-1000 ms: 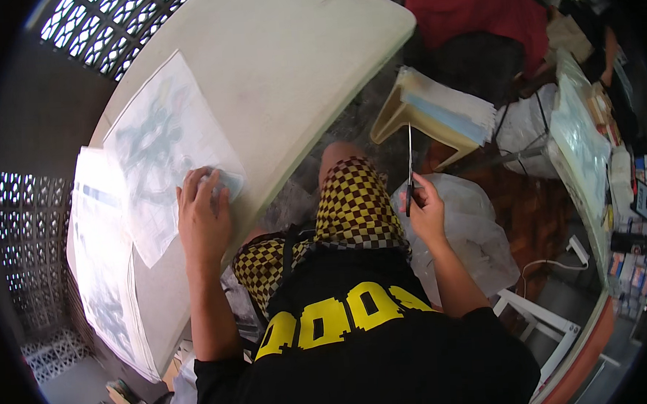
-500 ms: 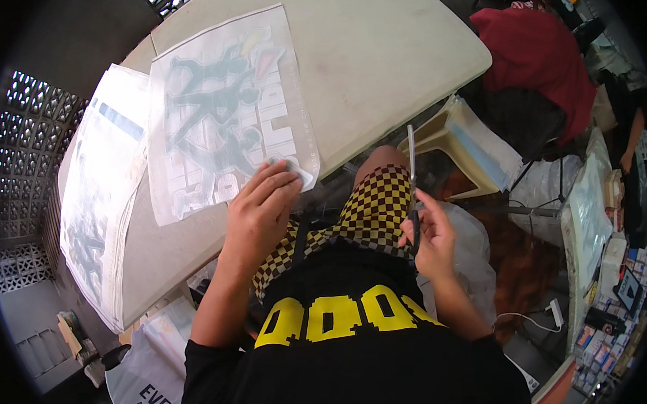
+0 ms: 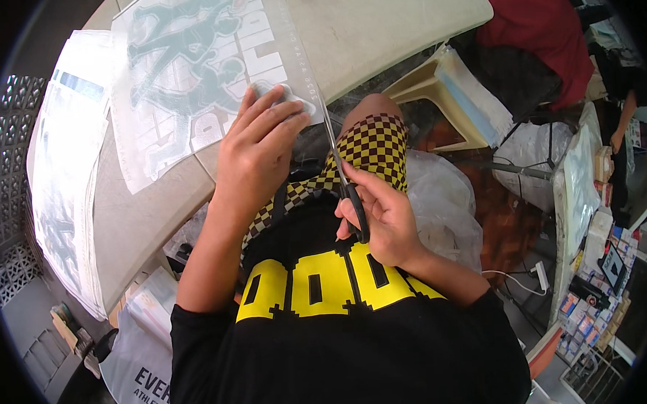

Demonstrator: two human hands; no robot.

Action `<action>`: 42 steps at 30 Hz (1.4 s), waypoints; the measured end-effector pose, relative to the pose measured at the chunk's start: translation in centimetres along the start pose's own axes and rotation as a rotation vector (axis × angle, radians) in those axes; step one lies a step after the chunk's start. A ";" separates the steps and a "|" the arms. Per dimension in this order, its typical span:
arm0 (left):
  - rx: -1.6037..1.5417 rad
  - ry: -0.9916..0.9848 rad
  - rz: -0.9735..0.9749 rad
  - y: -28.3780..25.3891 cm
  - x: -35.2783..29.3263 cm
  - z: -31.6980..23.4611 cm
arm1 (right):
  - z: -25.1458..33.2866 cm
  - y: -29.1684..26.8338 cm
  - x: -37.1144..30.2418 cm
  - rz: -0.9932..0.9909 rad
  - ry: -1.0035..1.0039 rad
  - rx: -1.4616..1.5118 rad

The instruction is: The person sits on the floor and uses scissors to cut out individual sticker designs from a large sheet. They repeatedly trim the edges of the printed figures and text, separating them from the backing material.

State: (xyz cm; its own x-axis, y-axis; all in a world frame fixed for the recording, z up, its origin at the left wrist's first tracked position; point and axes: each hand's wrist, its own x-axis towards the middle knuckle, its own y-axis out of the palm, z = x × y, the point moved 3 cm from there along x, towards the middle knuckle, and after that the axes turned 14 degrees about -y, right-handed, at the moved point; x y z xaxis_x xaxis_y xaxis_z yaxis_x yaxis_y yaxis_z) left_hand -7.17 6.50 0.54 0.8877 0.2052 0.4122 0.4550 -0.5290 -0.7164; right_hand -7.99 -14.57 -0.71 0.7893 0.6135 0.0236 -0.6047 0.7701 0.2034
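At far left, a stack of pale printed sheets (image 3: 74, 193) lies along the curved side of the off-white table (image 3: 388, 30). Just right of it, flat on the tabletop, is the translucent sheet (image 3: 186, 99) you are handling, printed with grey-green figures and white block shapes; its near right corner reaches the table's edge beside your lap. It looks thin and very light, more like film than card, so expect it to bend easily, slide on the smooth top and crease if pinched hard. The plain margin seems the best place to hold it, with flat fingers spreading the pressure and the printed area left alone.

Your left hand (image 3: 255, 147) lies palm down over that near corner, fingers extended and slightly apart, resting on the sheet. Your thumb is hidden, so whether it pinches from below cannot be told.

Next come the scissors (image 3: 336, 155), long, narrow metal blades pointing up beside the sheet's right edge; whether they touch it is unclear. They should feel rigid, and the black handle is the safe place to hold. Your right hand (image 3: 386, 217) is closed around that handle, fingers curled.

Further right, below table height, are crumpled clear plastic (image 3: 440, 199) and a cream plastic stool (image 3: 418, 87) bearing more sheets, then red cloth (image 3: 545, 29).
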 end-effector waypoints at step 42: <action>-0.017 0.000 -0.002 -0.4 -1.1 -0.9 | 1.2 0.5 2.3 -0.095 0.153 0.000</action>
State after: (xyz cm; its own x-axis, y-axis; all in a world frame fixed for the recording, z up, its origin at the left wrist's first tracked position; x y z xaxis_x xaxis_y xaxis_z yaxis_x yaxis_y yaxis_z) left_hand -8.40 5.76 0.93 0.8867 0.2066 0.4136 0.4556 -0.5428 -0.7055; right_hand -6.31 -12.96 0.60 0.8174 0.5577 -0.1446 -0.5283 0.8256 0.1979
